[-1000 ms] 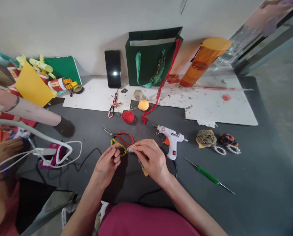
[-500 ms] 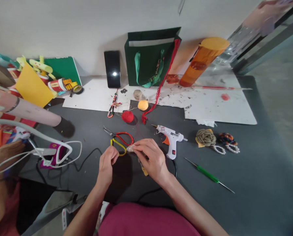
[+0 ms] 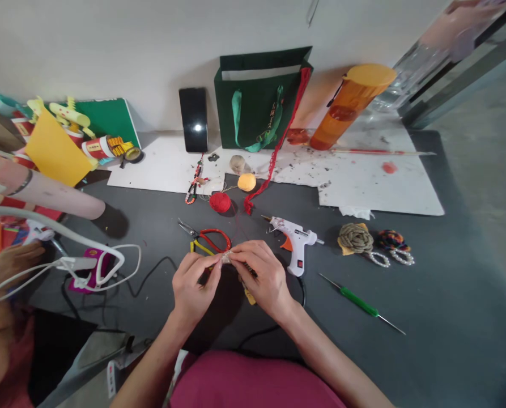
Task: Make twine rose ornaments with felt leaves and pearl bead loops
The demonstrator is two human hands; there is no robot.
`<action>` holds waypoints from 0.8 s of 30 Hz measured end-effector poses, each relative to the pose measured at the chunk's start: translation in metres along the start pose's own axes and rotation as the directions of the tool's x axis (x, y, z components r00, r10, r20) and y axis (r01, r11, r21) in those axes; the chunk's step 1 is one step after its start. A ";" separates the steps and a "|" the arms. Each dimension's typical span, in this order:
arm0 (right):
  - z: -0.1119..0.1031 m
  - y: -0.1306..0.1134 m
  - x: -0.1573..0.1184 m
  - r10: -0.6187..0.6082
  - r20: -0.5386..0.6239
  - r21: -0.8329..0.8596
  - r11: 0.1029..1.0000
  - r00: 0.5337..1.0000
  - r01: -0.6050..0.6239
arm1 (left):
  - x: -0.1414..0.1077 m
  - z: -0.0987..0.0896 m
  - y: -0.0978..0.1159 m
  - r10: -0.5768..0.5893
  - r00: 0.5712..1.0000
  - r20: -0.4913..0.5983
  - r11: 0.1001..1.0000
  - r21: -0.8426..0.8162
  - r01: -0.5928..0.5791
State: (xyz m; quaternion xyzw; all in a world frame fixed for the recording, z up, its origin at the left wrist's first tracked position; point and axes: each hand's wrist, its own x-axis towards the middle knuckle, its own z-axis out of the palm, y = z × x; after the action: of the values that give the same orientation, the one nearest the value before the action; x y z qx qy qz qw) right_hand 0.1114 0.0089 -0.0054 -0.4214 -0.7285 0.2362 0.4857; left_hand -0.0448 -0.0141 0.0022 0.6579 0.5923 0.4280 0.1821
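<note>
My left hand and my right hand meet over the table, thumbs and fingertips pinching a small pearly-white beaded piece between them. Its exact shape is mostly covered by the fingers. Beneath my right hand, a yellow scrap with something dark on it shows only in part. Just beyond my fingers lie scissors with one red and one yellow handle, partly hidden by my left hand. To the right of them rests a white glue gun with an orange trigger.
A green-handled hook tool, a grey-brown fabric flower and a dark multicoloured flower with pearl loops lie right. Behind are red yarn, a phone, a green bag and an orange bottle. Another person's hand is left.
My left hand has moved right, its curled fingers now pinching the small white beaded piece alongside my right hand, and covers more of the yellow scissor handle. The right hand has hardly moved.
</note>
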 end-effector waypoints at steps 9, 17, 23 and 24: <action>0.000 0.000 0.000 0.000 0.000 -0.004 1.000 1.000 0.000 | 0.001 -0.005 -0.010 0.043 0.989 0.143 0.992 0.114 -0.060; 0.000 0.001 0.000 -0.008 0.005 -0.008 1.000 1.000 0.008 | 0.001 -0.005 -0.006 0.014 0.992 0.122 0.997 0.079 -0.024; 0.000 0.000 0.001 0.000 0.003 -0.003 1.000 1.000 0.000 | 0.014 -0.007 0.005 -0.664 0.711 0.231 0.449 -0.637 0.627; 0.000 0.000 0.001 0.000 0.001 -0.001 1.000 1.000 0.000 | 0.018 -0.009 0.006 -0.731 0.591 0.341 0.211 -0.711 0.670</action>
State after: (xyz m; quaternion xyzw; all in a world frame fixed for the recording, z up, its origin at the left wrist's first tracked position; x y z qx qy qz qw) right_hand 0.1114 0.0093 -0.0049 -0.4215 -0.7288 0.2364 0.4850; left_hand -0.0490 -0.0011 0.0185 0.1499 0.5759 0.5325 0.6020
